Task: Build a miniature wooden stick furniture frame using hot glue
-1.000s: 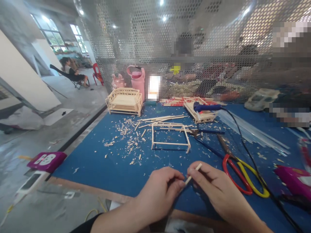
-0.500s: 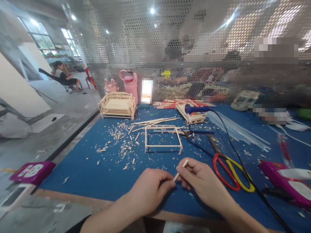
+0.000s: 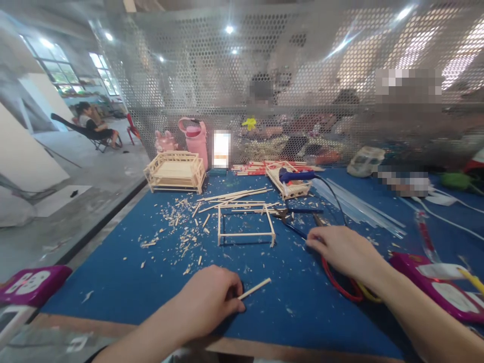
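My left hand (image 3: 209, 302) rests on the blue mat (image 3: 121, 282) near the front edge and pinches one end of a short wooden stick (image 3: 255, 288), which points right and away. My right hand (image 3: 340, 249) reaches out over the red-and-yellow-handled scissors (image 3: 342, 287), fingers spread, holding nothing; its fingertips are close to the blue-handled pliers (image 3: 298, 220). A small open frame of thin sticks (image 3: 245, 224) stands on the mat just beyond both hands.
A finished stick bench (image 3: 175, 172) sits at the back left, a pink bottle (image 3: 193, 138) behind it. A blue glue gun (image 3: 298, 176) lies on another stick frame, with its black cord running right. Wood chips litter the mat. A magenta box (image 3: 442, 292) lies right, a perforated screen behind.
My right hand let go of the stick and moved right and forward over the scissors. My left hand kept the stick and lowered it to the mat.
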`<move>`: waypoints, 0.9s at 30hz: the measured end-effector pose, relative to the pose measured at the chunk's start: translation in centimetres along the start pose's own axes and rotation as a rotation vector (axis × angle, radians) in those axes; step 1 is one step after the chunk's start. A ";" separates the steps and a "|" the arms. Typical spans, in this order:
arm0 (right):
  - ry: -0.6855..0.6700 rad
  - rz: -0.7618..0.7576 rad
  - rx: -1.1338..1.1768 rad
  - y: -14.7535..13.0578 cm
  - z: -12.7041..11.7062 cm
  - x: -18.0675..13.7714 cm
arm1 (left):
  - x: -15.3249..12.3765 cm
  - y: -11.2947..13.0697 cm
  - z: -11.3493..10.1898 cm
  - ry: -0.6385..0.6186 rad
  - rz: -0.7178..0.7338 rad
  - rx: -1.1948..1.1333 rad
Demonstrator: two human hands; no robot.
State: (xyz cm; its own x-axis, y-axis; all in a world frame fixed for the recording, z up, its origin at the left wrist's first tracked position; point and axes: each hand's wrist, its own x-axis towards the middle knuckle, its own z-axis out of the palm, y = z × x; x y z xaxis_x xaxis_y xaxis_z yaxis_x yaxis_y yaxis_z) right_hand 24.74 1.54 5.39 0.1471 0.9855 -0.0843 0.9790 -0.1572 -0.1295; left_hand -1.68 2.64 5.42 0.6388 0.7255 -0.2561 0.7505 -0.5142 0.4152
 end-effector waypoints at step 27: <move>-0.045 -0.081 -0.278 -4.3 2.1 10.5 | 7.2 -14.1 -7.2 0.510 -0.382 0.159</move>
State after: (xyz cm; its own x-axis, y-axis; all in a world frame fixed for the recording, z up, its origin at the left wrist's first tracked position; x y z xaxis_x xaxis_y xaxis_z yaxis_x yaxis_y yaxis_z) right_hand 21.79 12.46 3.01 0.0667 0.9893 -0.1294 0.9893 -0.0488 0.1373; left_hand -8.88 18.35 3.99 0.1912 0.9762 0.1026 0.9494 -0.2104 0.2332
